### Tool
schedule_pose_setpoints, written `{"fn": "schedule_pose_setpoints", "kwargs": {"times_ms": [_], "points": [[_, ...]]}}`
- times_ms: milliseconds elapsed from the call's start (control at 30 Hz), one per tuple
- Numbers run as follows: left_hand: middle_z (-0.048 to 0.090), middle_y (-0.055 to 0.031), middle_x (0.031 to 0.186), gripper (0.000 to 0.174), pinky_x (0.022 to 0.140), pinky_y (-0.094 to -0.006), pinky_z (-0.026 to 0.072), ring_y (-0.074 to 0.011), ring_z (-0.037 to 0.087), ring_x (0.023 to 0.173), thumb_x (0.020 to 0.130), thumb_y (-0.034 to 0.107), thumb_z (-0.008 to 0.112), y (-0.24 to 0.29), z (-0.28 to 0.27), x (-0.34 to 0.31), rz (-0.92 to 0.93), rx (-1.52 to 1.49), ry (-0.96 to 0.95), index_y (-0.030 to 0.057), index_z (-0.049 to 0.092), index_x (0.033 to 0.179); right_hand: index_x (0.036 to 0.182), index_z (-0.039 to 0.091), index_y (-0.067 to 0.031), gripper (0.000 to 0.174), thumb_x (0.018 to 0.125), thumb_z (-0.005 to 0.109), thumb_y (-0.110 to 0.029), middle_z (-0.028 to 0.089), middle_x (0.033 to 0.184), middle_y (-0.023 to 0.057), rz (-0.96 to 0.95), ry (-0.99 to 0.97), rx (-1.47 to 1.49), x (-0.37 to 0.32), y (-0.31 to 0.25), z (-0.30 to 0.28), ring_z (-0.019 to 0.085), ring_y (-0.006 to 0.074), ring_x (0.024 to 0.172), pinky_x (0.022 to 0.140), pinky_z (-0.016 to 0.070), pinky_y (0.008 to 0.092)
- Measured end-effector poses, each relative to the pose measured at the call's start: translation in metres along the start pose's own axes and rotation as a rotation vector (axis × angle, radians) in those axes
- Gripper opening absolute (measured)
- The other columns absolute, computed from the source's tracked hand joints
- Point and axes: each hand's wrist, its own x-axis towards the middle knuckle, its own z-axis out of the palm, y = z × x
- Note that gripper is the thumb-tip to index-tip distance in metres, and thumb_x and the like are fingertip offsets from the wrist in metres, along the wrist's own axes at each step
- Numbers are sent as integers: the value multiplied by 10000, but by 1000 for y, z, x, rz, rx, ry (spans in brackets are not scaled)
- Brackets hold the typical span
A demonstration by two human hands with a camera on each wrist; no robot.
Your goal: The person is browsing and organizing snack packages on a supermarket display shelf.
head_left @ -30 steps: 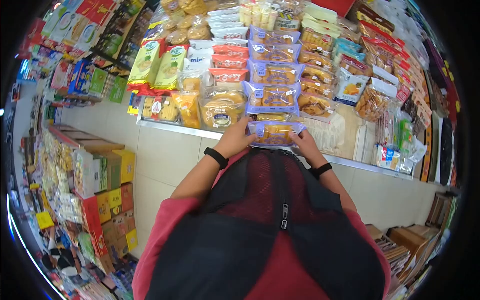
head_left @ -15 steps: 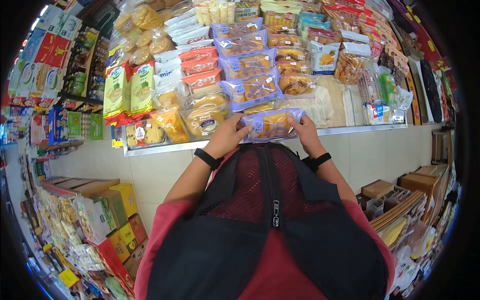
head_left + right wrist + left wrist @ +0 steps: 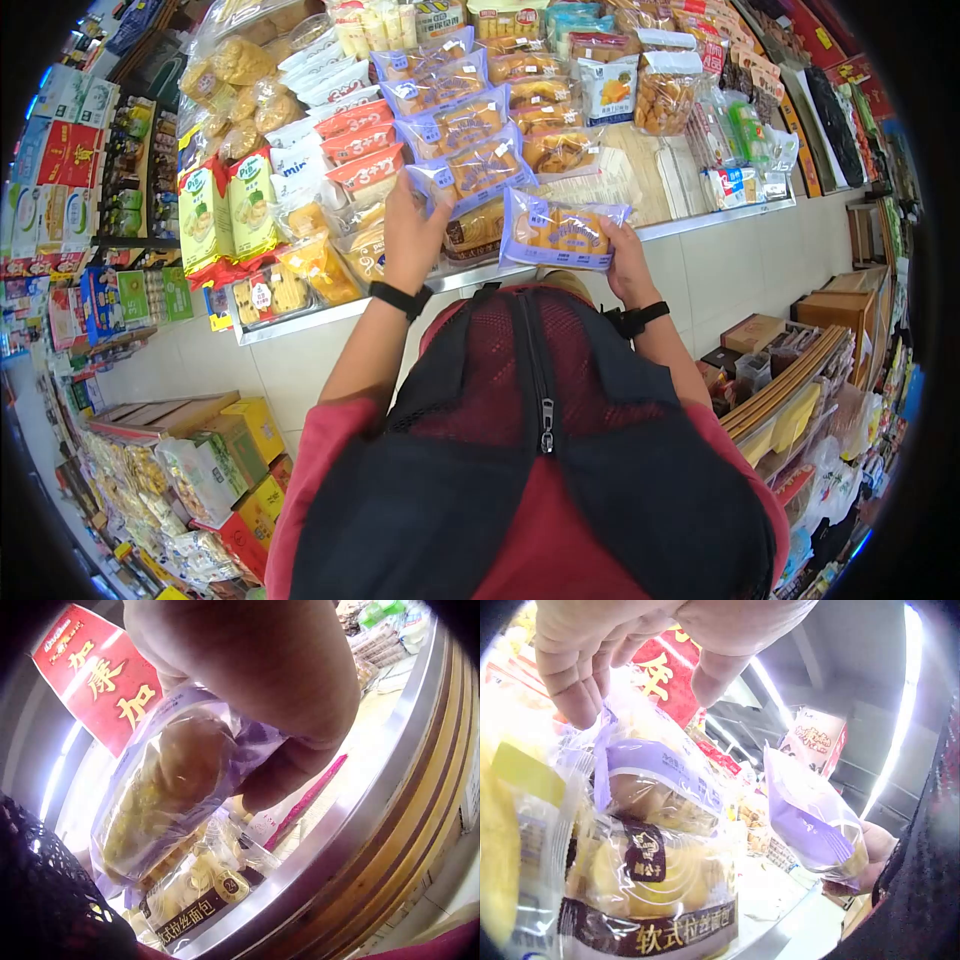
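In the head view my right hand (image 3: 628,265) pinches the right end of a purple-and-clear bread pack (image 3: 562,232), held over the counter's front edge. The right wrist view shows its wrapper bunched at the fingers. My left hand (image 3: 415,235) reaches to the left end of the front purple pack (image 3: 485,170) in the row on the counter. In the left wrist view its thumb stands apart from the fingers (image 3: 577,694), whose tips are right at that pack's sealed edge. Below lies a brown-labelled bread pack (image 3: 652,885), partly covered by the purple one.
Red-labelled packs (image 3: 365,172) and green cracker packs (image 3: 250,205) stand to the left. Darker bread packs (image 3: 560,150) line up to the right. A metal edge (image 3: 690,222) borders the counter. Cartons (image 3: 262,430) are stacked on the floor at left.
My left hand has let go of the purple bread pack and moved left and up to the row. My right hand now holds that pack alone, farther right. The head view has swung.
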Motion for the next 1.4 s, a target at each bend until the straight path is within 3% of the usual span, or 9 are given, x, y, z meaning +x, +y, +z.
{"fn": "schedule_pose_setpoints", "kwargs": {"times_ms": [67, 200, 367, 500, 800, 900, 967, 1067, 1400], "points": [[524, -260, 1190, 836, 914, -410, 433, -358, 529, 1090, 783, 178, 708, 10, -2, 7, -54, -25, -64, -63, 230, 1425, 1111, 565, 7, 301, 922, 596, -226, 649, 1033, 81, 6, 14, 28, 3, -3, -7, 636, 158, 911, 811, 517, 300], [534, -264, 1193, 876, 899, -415, 447, -345, 559, 1065, 785, 185, 710, -2, 11, 15, -14, 91, 8, -67, 178, 1434, 1146, 542, 16, 345, 939, 553, -260, 644, 1066, 108, -4, 21, -17, 12, -11, -25, 643, 185, 936, 821, 530, 331], [626, -230, 1054, 967, 753, -352, 515, -307, 646, 885, 789, 185, 711, 17, 7, 16, -288, -124, -80, -76, 56, 1451, 1106, 568, -1, 323, 916, 599, -260, 652, 1023, 80, 16, 24, -15, 22, -17, -40, 642, 158, 888, 778, 524, 293], [637, -235, 1034, 981, 732, -321, 520, -293, 654, 889, 793, 187, 710, -7, 17, 20, -269, -130, -56, -83, 33, 1450, 1110, 569, 1, 333, 918, 594, -270, 653, 1010, 78, 47, 45, -37, 22, -20, -42, 647, 157, 856, 751, 529, 288], [573, -184, 1172, 891, 850, -314, 496, -217, 594, 1019, 852, 44, 651, -19, 23, 25, -300, -377, -68, -64, 0, 1451, 1151, 550, 9, 382, 929, 588, -300, 651, 1029, 94, 112, 20, -41, 31, -12, -45, 652, 161, 854, 745, 536, 287], [580, -159, 1142, 770, 852, -309, 489, -200, 595, 992, 845, 33, 654, -21, 25, 25, -236, -402, -36, -49, 152, 1423, 1167, 539, 13, 404, 937, 580, -316, 644, 1045, 104, 127, 37, -38, 29, -10, -39, 653, 173, 864, 759, 539, 297], [587, -154, 1109, 561, 813, -327, 501, -212, 605, 964, 832, 34, 648, -15, 24, 24, -257, -485, -60, -35, 351, 1302, 1165, 538, 17, 406, 941, 574, -319, 640, 1051, 111, 146, 41, -50, 28, -6, -40, 653, 183, 876, 764, 543, 306], [596, -114, 1052, 398, 793, -318, 498, -179, 598, 925, 847, 37, 632, -5, 19, 24, -279, -512, -71, -17, 440, 1191, 1161, 538, 20, 408, 943, 572, -323, 640, 1046, 114, 168, 75, -57, 29, -2, -43, 653, 182, 873, 749, 548, 307], [611, -55, 1041, 313, 806, -293, 489, -130, 592, 893, 873, 63, 633, 0, 3, 26, -300, -784, -50, 33, 513, 1161, 1151, 544, 25, 418, 942, 569, -336, 643, 1033, 123, 189, 90, -42, 35, 4, -51, 657, 188, 860, 724, 555, 310]]}}
